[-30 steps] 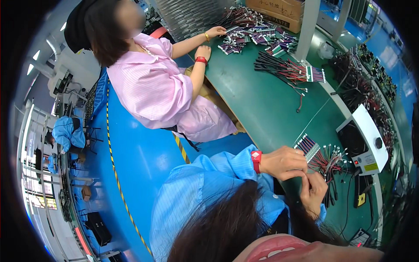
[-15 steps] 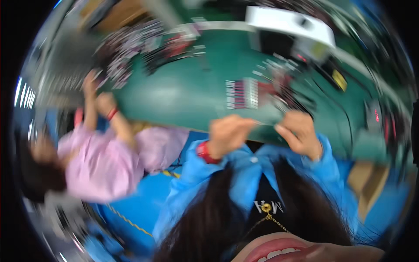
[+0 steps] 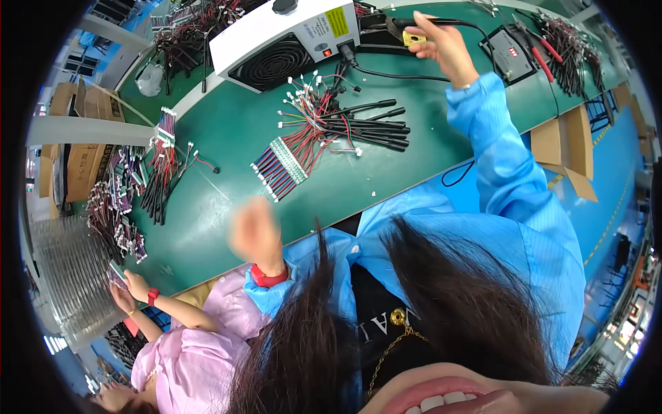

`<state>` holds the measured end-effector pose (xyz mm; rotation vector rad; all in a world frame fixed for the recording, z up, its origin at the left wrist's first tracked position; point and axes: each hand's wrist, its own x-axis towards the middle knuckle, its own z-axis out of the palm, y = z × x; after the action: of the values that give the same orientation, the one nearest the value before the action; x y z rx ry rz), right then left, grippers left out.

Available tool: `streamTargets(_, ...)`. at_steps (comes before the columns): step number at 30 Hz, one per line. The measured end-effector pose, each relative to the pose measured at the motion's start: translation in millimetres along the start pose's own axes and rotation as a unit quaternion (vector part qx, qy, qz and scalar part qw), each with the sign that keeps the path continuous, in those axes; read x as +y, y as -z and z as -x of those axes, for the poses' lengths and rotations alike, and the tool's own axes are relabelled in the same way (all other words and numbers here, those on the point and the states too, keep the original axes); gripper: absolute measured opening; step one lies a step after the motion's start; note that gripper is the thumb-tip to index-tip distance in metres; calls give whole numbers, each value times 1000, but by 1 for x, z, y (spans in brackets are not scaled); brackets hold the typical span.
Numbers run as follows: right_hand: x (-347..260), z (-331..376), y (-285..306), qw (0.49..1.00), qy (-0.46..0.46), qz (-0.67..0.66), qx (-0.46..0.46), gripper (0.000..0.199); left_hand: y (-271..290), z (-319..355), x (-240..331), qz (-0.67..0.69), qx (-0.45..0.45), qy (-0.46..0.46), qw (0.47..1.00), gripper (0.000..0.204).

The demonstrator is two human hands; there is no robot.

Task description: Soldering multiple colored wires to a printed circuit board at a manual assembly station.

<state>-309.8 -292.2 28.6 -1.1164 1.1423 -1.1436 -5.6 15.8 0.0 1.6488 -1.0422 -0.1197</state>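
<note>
My right hand reaches to the far right, fingers spread beside a black tool handle and a yellow sponge. Whether it touches the handle I cannot tell. My left hand, with a red wristband, is smeared by motion over the near table edge; its fingers are unclear. Beyond it lies a row of small circuit boards with red, blue and black wires. Attached to that row is a bundle of black-sleeved leads with white plugs. A thin pale strand shows near my left hand.
A white box with a fan grille stands at the back. On the right are a grey unit with a red display, red-handled pliers and an open cardboard box. Left, a co-worker in pink sits near wire bundles.
My hands were close together at the near table edge. The right has moved far right to the tool handle; the left is apart from it. The view has turned rightward.
</note>
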Motion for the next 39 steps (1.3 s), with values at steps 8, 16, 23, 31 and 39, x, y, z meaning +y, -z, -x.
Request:
streamTargets(8,-12,10,6,951,276,106,90,20,-7,-13,-12,1,13,1,1000,13)
streamTargets(16,12,32,-13,937,298,141,115,23,-23,-37,-24,-145,-62,-43,986,9)
streamTargets(23,45,115,-53,947,318,28,28,30,-37,-48,-56,-112,-86,-192,971,5)
streamTargets(31,54,180,-130,980,142,2,-143,32,-59,-54,-66,-41,-144,-83,985,8)
streamTargets(39,44,147,-150,947,231,173,-138,20,-69,-55,-70,-69,-93,-85,990,8)
